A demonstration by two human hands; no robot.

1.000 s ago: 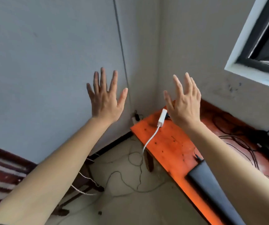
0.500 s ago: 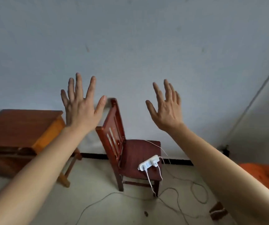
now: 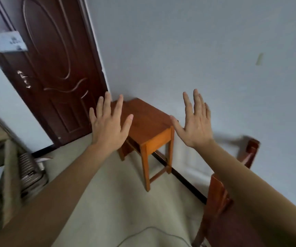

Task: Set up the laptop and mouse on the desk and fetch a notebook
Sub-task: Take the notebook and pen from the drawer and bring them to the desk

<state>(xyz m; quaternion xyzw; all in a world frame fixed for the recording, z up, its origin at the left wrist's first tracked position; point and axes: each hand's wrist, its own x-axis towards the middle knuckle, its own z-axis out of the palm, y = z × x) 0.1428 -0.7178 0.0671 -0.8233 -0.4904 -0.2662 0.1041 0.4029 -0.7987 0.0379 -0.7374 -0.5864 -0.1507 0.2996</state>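
Observation:
A small wooden desk (image 3: 149, 122) with a bare brown top stands against the grey wall beside a door. My left hand (image 3: 108, 123) is raised in front of me with fingers spread, held in the air over the desk's left part and holding nothing. My right hand (image 3: 195, 122) is raised the same way to the right of the desk, fingers straight and empty. No laptop, mouse or notebook is in view.
A dark brown door (image 3: 54, 68) with a paper sign is at the left. A red-brown wooden chair (image 3: 220, 198) stands at the lower right under my right arm. A bed frame with bedding (image 3: 10, 172) is at the left edge. A thin cable (image 3: 154, 229) lies on the floor.
The view has swung left: the orange table and window are gone, the chair has slid to the right edge, and the small desk and door have come into view. Both hands stay raised and spread.

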